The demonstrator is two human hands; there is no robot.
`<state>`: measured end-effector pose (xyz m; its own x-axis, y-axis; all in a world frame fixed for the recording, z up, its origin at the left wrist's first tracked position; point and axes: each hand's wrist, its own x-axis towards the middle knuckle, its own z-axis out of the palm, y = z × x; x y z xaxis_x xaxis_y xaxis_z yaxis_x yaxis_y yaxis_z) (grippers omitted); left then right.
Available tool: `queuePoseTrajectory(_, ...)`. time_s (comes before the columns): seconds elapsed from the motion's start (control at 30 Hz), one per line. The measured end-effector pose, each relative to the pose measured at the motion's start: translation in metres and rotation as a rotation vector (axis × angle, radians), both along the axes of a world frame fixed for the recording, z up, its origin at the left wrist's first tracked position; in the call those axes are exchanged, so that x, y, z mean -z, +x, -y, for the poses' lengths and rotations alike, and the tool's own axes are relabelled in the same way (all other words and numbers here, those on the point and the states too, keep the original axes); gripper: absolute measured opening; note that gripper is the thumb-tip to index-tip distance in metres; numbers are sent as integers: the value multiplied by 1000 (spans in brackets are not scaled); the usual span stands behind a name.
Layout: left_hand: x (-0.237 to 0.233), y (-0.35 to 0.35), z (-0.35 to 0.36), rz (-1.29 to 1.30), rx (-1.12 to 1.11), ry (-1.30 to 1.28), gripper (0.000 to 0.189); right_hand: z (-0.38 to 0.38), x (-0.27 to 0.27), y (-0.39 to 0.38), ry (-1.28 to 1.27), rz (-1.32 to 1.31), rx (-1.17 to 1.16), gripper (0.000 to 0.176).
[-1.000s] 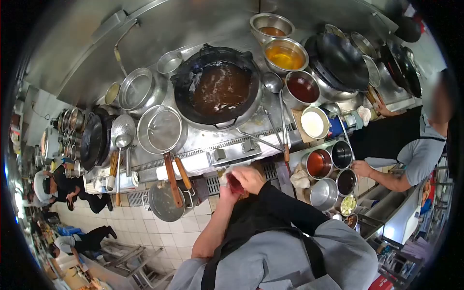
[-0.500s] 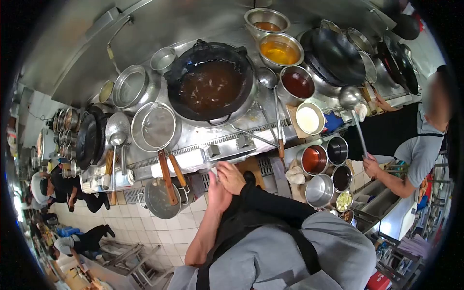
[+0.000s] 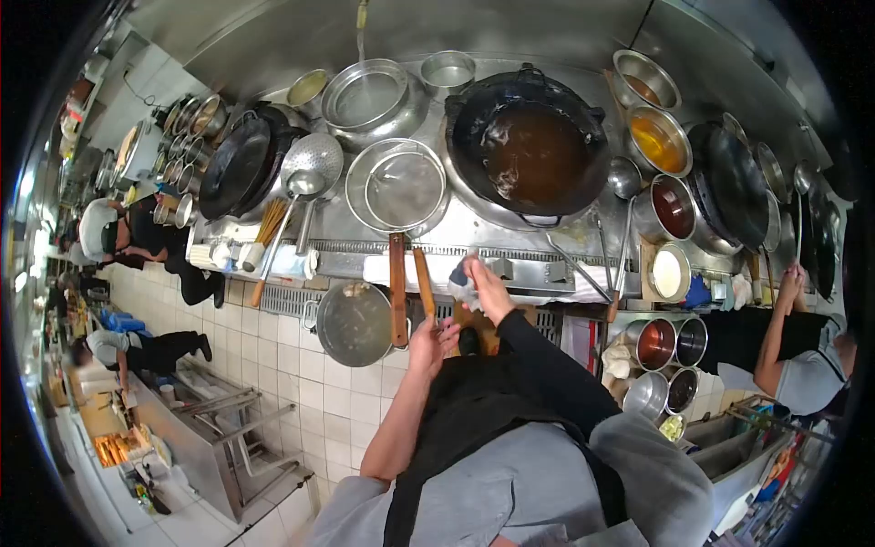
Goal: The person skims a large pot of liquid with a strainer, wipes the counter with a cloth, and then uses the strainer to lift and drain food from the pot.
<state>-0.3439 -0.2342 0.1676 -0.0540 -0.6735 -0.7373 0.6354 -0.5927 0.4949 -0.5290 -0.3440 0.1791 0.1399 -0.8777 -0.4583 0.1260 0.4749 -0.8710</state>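
My right hand (image 3: 492, 292) grips a crumpled grey-white cloth (image 3: 465, 283) at the counter's front edge. Lower and to the left, my left hand (image 3: 432, 346) is palm up with its fingers apart, holding nothing. Its fingertips are right by the end of a light wooden handle (image 3: 425, 283). Beside that, a darker wooden handle (image 3: 398, 301) sticks out over the edge from a round mesh strainer (image 3: 396, 187) on the counter. Left of my left hand is a two-handled pot (image 3: 354, 328) with cloudy liquid, below counter level.
A large black wok (image 3: 533, 155) holds brown liquid at the back. A perforated skimmer (image 3: 312, 164) and a ladle (image 3: 624, 178) lie on either side. Sauce pots (image 3: 673, 205) stand to the right. One person (image 3: 775, 360) works at the far right; others are at the left.
My hands, together before, have come apart, the right one now with the cloth showing in it. The view has swung left. The co-worker's ladle has moved to the far wok.
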Motion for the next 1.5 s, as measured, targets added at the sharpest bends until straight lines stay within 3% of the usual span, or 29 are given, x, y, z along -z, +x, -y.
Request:
queuePoseTrajectory(0.07,33,8,7,40,38,-79,17,21,-10,28,-78,-187,-155,53)
queuePoseTrajectory(0.13,21,-3,14,142,33,-89,7,28,20,62,-241,-415,-296,52)
queuePoseTrajectory(0.23,-37,-18,19,174,20,-11,8,22,53,108,-139,-542,-268,52)
queuePoseTrajectory(0.3,-48,-8,25,196,68,-18,10,36,-19,112,115,-299,-275,47)
queuePoseTrajectory(0.37,-61,-1,21,198,117,-39,10,54,31,125,99,-99,-222,34)
queuePoseTrajectory(0.43,-73,2,20,104,82,-36,10,68,31,125,57,-57,-204,40)
queuePoseTrajectory(0.53,-77,3,22,130,97,-58,11,79,78,130,62,-233,-212,59)
queuePoseTrajectory(0.63,-68,10,23,251,124,-64,11,56,94,137,85,-272,-122,55)
queuePoseTrajectory(0.73,-52,13,21,217,99,-51,12,29,53,128,44,-305,-128,52)
queuePoseTrajectory(0.83,-52,13,15,226,173,-71,15,19,30,121,269,-18,-46,51)
queuePoseTrajectory(1.0,-64,18,25,196,158,-16,23,17,46,126,91,-170,-58,48)
queuePoseTrajectory(1.1,-66,14,25,225,191,-29,24,54,64,128,-54,-481,-126,48)
queuePoseTrajectory(1.2,-75,7,23,257,220,-46,24,90,88,134,123,-187,14,48)
queuePoseTrajectory(1.5,-83,-3,27,364,210,-43,23,78,102,131,48,-297,-65,78)
